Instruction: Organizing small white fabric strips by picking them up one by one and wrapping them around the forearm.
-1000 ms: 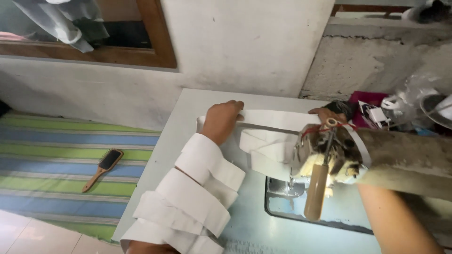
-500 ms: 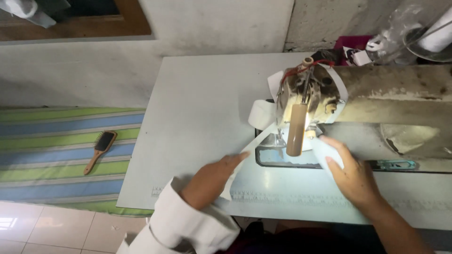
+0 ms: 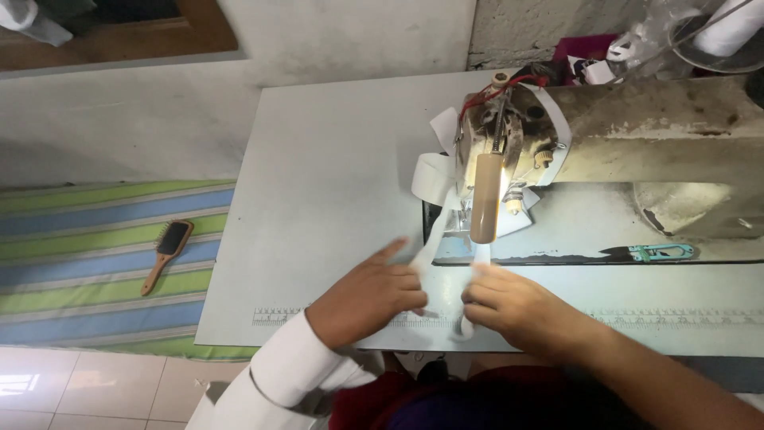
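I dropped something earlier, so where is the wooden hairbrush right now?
The wooden hairbrush lies on the striped mat on the floor, left of the sewing table, well away from both hands.

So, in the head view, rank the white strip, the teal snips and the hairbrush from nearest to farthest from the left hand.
1. White strip: at the left hand, between both hands.
2. Hairbrush: on the striped mat, off to the left.
3. Teal snips: on the machine bed, far right.

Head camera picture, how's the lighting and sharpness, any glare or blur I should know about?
Head view: the sewing machine lamp throws a bright patch on the white fabric strip; the left hand and right hand look sharp; glare on the floor tiles; straight table edges bow slightly.
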